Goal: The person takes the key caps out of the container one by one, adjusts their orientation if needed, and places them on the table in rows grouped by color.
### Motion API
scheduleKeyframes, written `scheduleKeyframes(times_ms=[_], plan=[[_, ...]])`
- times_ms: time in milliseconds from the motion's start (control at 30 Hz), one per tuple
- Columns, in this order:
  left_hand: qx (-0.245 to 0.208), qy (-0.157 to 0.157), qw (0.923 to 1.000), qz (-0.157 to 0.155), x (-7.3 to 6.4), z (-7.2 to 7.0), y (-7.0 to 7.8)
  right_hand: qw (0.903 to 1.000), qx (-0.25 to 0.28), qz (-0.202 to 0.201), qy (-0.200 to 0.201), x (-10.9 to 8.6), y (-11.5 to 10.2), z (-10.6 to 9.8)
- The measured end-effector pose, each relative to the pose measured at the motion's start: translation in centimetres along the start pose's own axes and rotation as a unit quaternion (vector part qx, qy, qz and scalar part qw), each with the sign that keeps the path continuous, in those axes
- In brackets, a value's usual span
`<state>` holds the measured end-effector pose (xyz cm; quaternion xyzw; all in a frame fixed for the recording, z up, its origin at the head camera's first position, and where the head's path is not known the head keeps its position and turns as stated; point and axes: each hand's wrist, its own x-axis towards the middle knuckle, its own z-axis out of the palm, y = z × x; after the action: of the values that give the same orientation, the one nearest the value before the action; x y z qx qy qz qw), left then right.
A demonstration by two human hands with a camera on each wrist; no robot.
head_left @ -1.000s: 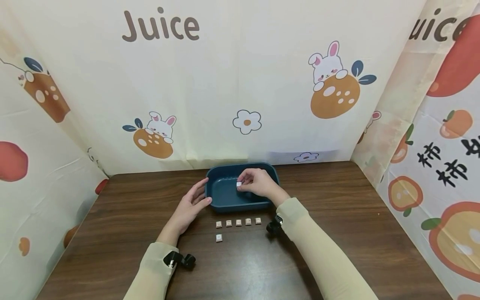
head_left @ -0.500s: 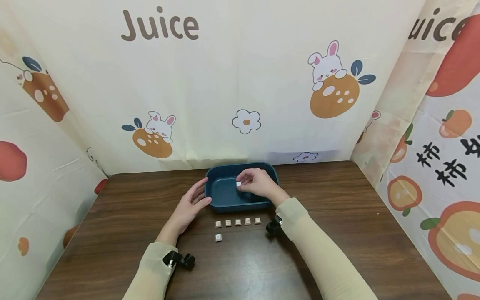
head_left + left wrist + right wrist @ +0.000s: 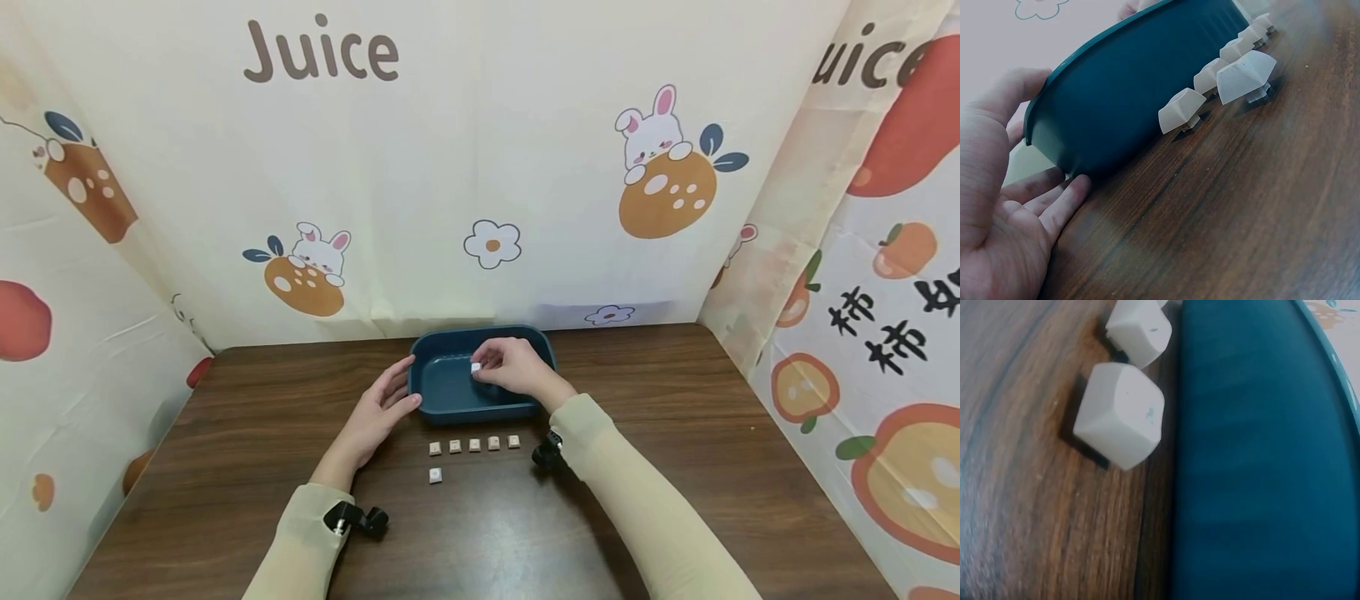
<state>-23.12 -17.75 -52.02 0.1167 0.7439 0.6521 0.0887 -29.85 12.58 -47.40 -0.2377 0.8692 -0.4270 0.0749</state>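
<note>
In the head view a dark blue tray point(image 3: 467, 413) lies near the far edge of the table. My right hand point(image 3: 513, 367) is over it, pinching a white keycap point(image 3: 476, 367) between thumb and fingers. At the tray's left end rests my left hand point(image 3: 373, 419), its fingers extended. The left wrist view has the thumb of my left hand point(image 3: 1007, 206) at the rim, with other fingers low by the tray's end. Several keycaps point(image 3: 475, 446) form a row in front of the tray. Nearer me, a single white keycap point(image 3: 435, 476) sits below the row's left end.
The brown wooden table point(image 3: 645, 467) extends to both sides of the tray. A printed curtain point(image 3: 420, 167) hangs behind it, and more cloth flanks the left and right. Each sleeve carries a black wrist camera, the left camera point(image 3: 356, 518) among them.
</note>
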Motion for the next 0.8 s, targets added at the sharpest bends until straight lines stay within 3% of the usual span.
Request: scheduleKeyframes(times_ms=[300,533,800], plan=[[0.003,-0.002,1.0,-0.004,0.0,0.0,-0.1,0.9997,-0.022,-0.012,0.007,-0.6,-1.3,-0.9],[-0.001,0.0,1.0,-0.007,0.1,0.1,0.1,0.9991,-0.005,-0.034,0.025,-2.7,-3.1,-2.0],[0.001,0.002,1.0,-0.005,0.0,0.0,0.0,0.9968,0.022,-0.056,0.052,-4.8,-4.9,-1.9]])
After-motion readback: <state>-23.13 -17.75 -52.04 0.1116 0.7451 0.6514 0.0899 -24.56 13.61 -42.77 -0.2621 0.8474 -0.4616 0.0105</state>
